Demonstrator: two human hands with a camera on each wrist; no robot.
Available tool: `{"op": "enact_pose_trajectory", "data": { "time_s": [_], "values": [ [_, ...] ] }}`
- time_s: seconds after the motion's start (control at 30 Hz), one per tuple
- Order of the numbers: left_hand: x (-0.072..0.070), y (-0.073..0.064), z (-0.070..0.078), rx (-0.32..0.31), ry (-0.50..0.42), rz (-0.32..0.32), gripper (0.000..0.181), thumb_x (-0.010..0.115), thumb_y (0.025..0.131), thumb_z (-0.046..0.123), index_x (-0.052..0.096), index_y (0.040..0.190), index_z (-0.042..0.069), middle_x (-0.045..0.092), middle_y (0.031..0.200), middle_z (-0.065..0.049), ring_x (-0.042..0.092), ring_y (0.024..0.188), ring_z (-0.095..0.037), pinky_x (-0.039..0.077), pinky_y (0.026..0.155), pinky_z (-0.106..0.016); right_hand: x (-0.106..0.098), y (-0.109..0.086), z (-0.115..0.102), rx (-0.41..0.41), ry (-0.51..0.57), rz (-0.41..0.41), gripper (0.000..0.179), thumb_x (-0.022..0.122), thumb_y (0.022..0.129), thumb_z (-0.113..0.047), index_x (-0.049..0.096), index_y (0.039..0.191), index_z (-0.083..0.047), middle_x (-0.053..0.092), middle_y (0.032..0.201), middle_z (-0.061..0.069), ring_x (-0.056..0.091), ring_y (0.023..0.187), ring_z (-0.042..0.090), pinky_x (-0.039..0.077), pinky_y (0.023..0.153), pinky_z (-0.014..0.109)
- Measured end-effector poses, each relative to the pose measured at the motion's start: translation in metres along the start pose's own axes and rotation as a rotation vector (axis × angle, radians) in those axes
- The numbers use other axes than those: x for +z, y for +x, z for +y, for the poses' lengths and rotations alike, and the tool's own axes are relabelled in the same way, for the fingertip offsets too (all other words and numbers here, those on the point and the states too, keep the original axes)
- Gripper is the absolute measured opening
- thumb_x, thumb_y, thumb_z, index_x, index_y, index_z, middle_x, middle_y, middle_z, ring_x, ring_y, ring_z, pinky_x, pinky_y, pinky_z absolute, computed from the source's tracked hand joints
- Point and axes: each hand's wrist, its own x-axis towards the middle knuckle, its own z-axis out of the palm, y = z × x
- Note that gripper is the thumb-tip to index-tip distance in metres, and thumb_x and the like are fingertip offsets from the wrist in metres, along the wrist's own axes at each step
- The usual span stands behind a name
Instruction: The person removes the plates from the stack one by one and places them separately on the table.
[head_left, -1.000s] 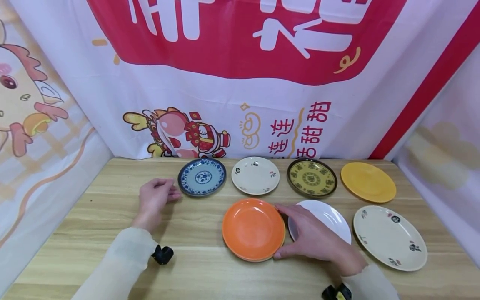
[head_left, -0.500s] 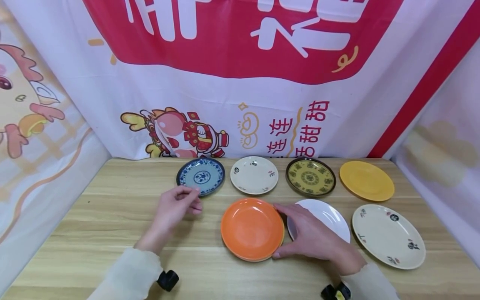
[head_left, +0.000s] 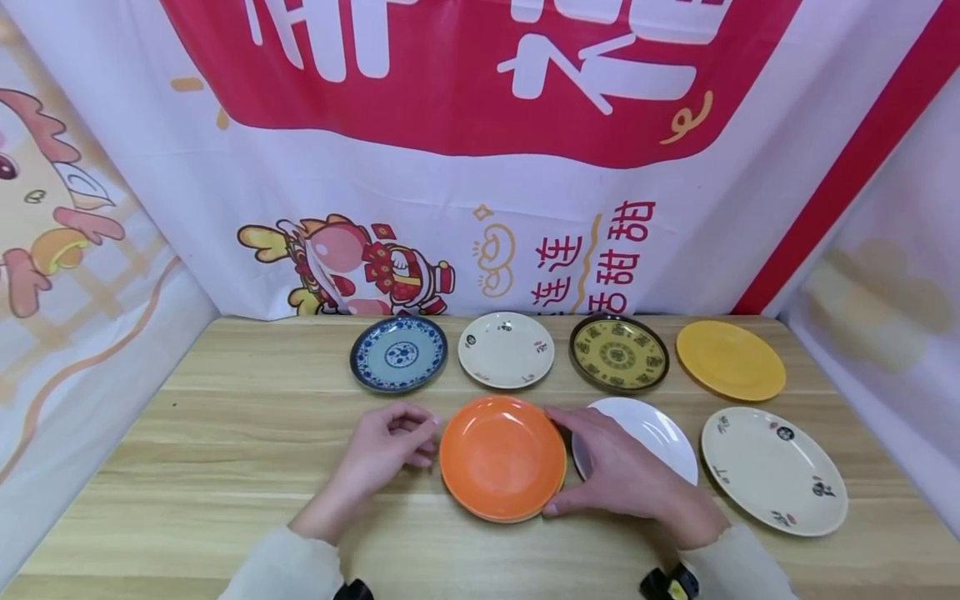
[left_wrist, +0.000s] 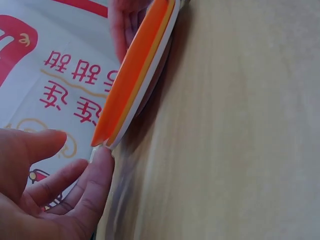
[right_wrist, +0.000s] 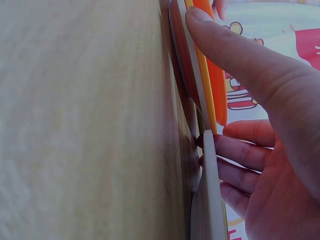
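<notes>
An orange plate (head_left: 502, 458) tops a small stack at the middle of the table. In the left wrist view, the edges of a yellow plate (left_wrist: 142, 79) and a white plate (left_wrist: 158, 54) show beneath it. My right hand (head_left: 622, 471) holds the stack at its right side, thumb on the near rim and fingers farther back. At the stack's left side is my left hand (head_left: 384, 448), palm inward and fingers loosely bent. In the left wrist view one of its fingertips (left_wrist: 103, 156) lies right at the rim.
A row at the back has a blue patterned plate (head_left: 400, 354), a cream plate (head_left: 506, 350), an olive patterned plate (head_left: 619, 354) and a yellow plate (head_left: 731, 361). A white plate (head_left: 660, 433) lies partly under my right hand; a cream oval plate (head_left: 776, 471) lies farther right.
My left hand has moved right and nearer to me, from beside the blue plate to the left rim of the stack. My right hand has stayed on the stack.
</notes>
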Motion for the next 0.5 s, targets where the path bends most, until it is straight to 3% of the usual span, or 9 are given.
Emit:
{"op": "enact_pose_trajectory", "data": {
  "time_s": [0.3, 0.5],
  "values": [
    [0.01, -0.0101, -0.0044, 0.003, 0.063, -0.096, 0.029, 0.078, 0.098, 0.013, 0.069, 0.117, -0.005, 0.072, 0.094, -0.013, 0.07, 0.068, -0.018, 0.066, 0.065, -0.031, -0.0004, -0.0001, -0.0005, -0.009, -0.005, 0.002, 0.113, 0.094, 0.065, -0.073, 0.054, 0.158, -0.024, 0.064, 0.151, -0.004, 0.058, 0.141, 0.025, 0.046, 0.121, 0.06],
    [0.0115, -0.0099, -0.0056, 0.002, 0.105, -0.091, 0.024, 0.079, 0.096, 0.012, 0.069, 0.113, -0.003, 0.071, 0.088, -0.012, 0.068, 0.064, -0.018, 0.064, 0.058, -0.03, 0.0003, -0.0003, -0.0004, -0.005, -0.006, 0.002, 0.113, 0.094, 0.065, -0.073, 0.054, 0.158, -0.023, 0.064, 0.151, -0.003, 0.057, 0.141, 0.026, 0.046, 0.121, 0.06]
  ]
}}
